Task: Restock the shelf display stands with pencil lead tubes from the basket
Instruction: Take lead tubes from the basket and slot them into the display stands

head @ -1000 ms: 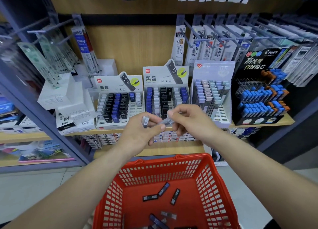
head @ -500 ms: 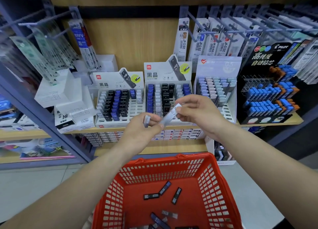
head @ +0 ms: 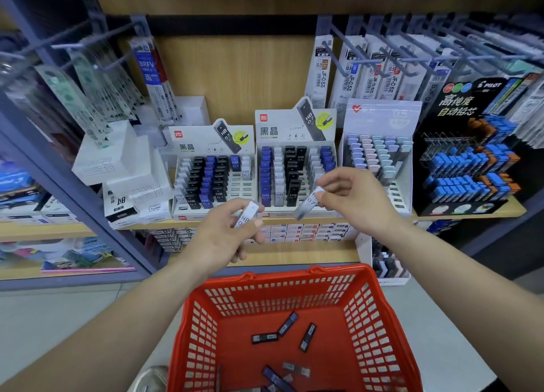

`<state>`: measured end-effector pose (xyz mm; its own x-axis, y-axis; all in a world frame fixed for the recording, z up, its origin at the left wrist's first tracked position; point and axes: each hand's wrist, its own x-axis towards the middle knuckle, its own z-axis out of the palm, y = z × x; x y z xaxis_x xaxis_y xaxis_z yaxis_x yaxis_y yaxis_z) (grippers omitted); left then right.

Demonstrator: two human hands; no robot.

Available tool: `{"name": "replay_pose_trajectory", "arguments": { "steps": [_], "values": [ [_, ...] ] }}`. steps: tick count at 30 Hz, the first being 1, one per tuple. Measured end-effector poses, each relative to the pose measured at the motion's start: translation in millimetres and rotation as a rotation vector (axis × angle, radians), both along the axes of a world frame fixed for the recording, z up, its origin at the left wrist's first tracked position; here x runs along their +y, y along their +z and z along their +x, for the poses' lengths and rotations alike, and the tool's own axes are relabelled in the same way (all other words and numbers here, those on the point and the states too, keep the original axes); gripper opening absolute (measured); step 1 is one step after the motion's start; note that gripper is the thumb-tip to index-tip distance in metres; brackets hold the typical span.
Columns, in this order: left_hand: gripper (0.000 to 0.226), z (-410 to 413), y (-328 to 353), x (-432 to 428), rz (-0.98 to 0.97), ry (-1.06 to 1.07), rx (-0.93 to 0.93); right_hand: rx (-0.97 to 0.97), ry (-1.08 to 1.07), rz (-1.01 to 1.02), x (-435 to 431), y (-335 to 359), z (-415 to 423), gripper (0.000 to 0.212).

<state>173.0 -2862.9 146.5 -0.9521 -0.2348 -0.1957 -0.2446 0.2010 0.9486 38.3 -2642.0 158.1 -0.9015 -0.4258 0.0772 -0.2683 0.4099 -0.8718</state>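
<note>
At the far left, long refill packs (head: 88, 97) hang from hooks above a pile of white boxes (head: 117, 162) on the wooden shelf (head: 164, 225). Just beside the boxes stands the left display stand (head: 212, 179), its rows partly filled with black, blue and white pencil lead tubes; several slots at its right side show bare.

In front of that stand's lower right corner, the left hand (head: 226, 235) has its fingers curled round a white tube (head: 246, 215) marked HB, pinched between thumb and fingertips and tilted up to the right.

Below, between the two forearms, sits the red basket (head: 206, 332). Loose tubes (head: 265, 338) lie scattered on its floor, most of them dark, one or two pale, none stacked.

The middle display stand (head: 295, 167) is next on the shelf, holding columns of blue, white and black tubes. Before its lower right front, the right hand (head: 350, 197) pinches a clear grey tube (head: 307, 203) by its upper end, so that the tube slants down to the left. The two hands are apart, and the two held tubes do not touch each other or either stand.

Further right stands a pale stand (head: 379, 162) of pastel-capped tubes, with more hanging packs (head: 353, 73) above it. A black stand (head: 471, 156) of blue and orange tubes ends the shelf on the right.
</note>
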Motion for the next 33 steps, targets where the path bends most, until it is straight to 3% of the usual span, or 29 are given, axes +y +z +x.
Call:
{"name": "replay_pose_trajectory", "arguments": {
  "steps": [10,20,33],
  "values": [
    [0.022,12.0,10.0,-27.1,0.014,0.109,-0.043,0.187,0.069,0.001,-79.2,5.7,-1.4,0.017],
    [0.016,18.7,9.0,-56.2,0.111,0.246,0.064,0.460,0.084,0.393,-150.9,-20.0,-46.7,0.011],
    [0.018,23.7,7.9,-63.2,0.031,0.272,0.086,0.542,0.121,0.680,-164.8,-20.3,-62.4,0.018]
  ]
}}
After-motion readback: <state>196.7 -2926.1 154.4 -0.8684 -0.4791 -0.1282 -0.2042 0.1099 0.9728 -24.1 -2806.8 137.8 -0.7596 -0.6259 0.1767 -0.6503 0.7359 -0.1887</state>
